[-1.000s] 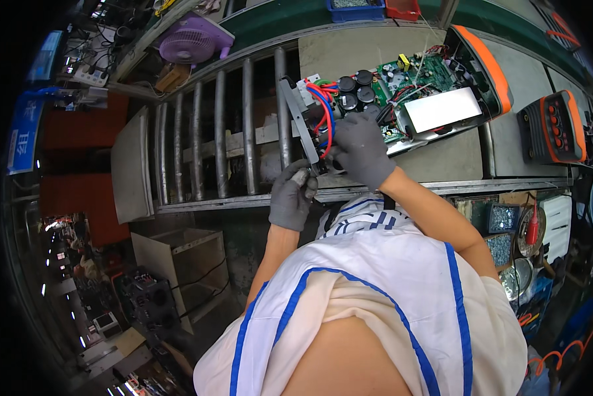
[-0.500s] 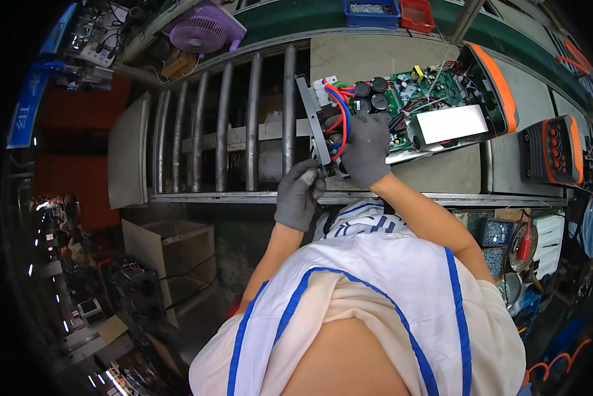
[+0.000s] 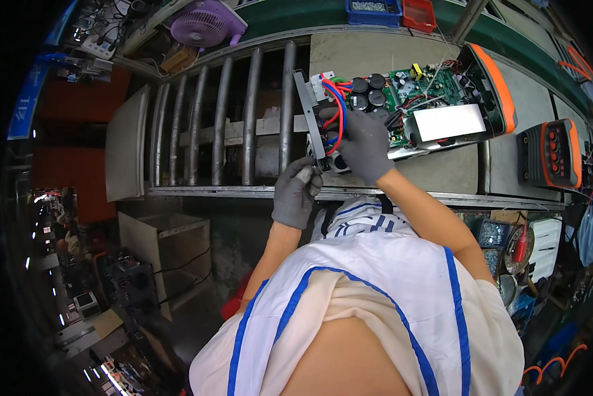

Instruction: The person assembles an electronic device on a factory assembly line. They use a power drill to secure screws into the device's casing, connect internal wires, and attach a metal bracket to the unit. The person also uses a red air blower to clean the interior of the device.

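Head view: an opened electrical unit [image 3: 402, 109] lies on the counter [image 3: 435, 175] between one and two o'clock, its orange-rimmed end [image 3: 494, 82] at two. Round black capacitors [image 3: 359, 102], a green circuit board [image 3: 435, 82] and a white plate [image 3: 448, 123] show inside.

Near the center, the gloved left hand [image 3: 294, 197] is at the lower end of the grey metal end panel [image 3: 309, 119], thumb and fingertips drawn close; whether this grip clamps on anything is too small to tell. Toward one to two o'clock, the gloved right hand [image 3: 364, 146] is bent by the red and blue cables [image 3: 340, 109] beside the panel; its fingertips are partly hidden, so its grip cannot be told.

Metal rollers [image 3: 250, 119] run between ten and eleven o'clock, a purple fan [image 3: 200, 28] sits at eleven, a red bin [image 3: 418, 16] at one, and a second orange-rimmed unit [image 3: 552, 155] near three.
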The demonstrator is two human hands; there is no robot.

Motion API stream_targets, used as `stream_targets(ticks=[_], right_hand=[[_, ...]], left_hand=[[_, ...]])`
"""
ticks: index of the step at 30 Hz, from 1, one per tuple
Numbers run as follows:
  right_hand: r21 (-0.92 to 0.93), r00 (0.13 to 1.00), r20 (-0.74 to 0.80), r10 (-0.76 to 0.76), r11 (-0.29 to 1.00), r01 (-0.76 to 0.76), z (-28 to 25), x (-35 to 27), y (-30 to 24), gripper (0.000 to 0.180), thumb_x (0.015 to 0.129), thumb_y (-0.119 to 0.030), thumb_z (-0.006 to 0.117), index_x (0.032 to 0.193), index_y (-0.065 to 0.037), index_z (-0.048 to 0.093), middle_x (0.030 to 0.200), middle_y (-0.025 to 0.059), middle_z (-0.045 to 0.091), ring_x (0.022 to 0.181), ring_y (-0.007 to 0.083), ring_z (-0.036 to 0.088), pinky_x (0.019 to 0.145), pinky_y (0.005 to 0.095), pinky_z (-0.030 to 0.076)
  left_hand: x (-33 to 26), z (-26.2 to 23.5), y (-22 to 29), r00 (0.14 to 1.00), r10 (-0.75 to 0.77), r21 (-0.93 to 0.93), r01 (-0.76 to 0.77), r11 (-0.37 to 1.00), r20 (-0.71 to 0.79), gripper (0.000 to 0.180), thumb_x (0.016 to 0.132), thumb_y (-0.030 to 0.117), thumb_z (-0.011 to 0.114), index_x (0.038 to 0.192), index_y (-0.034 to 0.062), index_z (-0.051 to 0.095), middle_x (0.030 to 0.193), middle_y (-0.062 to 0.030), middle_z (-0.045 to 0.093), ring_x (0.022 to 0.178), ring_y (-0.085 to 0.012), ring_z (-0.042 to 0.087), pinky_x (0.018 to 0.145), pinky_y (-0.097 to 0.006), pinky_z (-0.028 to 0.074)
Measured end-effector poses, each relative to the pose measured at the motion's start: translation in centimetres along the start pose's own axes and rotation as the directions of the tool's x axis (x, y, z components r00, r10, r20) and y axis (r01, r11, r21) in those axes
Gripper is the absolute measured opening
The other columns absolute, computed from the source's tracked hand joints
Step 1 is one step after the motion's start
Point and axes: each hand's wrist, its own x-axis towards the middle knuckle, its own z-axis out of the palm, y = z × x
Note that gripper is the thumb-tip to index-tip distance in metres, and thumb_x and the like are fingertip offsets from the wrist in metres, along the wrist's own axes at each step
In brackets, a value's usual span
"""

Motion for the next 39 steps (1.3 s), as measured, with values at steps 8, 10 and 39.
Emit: stream_targets(ticks=[8, 10, 39], right_hand=[[0.055, 0.999, -0.034, -0.012, 0.998, 0.014, 2.1, 0.5, 1.8, 0.034, 0.064, -0.006, 0.063, 0.096, -0.016, 0.06, 0.076, 0.0111, 0.06, 0.075, 0.035, 0.058, 0.067, 0.0475, 0.044], [0.046, 1.0, -0.022, -0.009, 0.999, 0.01, 2.1, 0.4, 1.9, 0.033, 0.064, -0.006, 0.064, 0.095, -0.015, 0.059, 0.076, 0.0111, 0.06, 0.075, 0.0346, 0.058, 0.066, 0.0471, 0.045], [0.068, 0.972, -0.074, -0.221, 0.972, 0.226, -2.5, -1.1, 1.8, 0.03, 0.07, -0.007, 0.067, 0.099, -0.011, 0.058, 0.085, 0.0094, 0.06, 0.086, 0.0314, 0.055, 0.075, 0.0426, 0.044]], left_hand=[[-2.1, -0.1, -2.1, 0.992, -0.12, 0.0, 0.12, 0.993, -0.028, 0.027, 0.086, 0.005, 0.054, 0.112, -0.0009, 0.054, 0.088, -0.0104, 0.061, 0.068, -0.0144, 0.057, 0.056, -0.024, 0.043], [-2.5, 0.0, -2.9, 0.988, -0.155, 0.017, 0.155, 0.988, -0.011, 0.03, 0.086, 0.007, 0.053, 0.114, -0.0019, 0.052, 0.091, -0.0106, 0.06, 0.068, -0.0142, 0.055, 0.056, -0.024, 0.042], [-3.2, 4.2, -3.0, 0.987, -0.161, -0.125, 0.158, 0.98, -0.014, 0.029, 0.088, 0.001, 0.049, 0.117, -0.0025, 0.05, 0.095, -0.0135, 0.059, 0.075, -0.0154, 0.055, 0.06, -0.024, 0.043]])
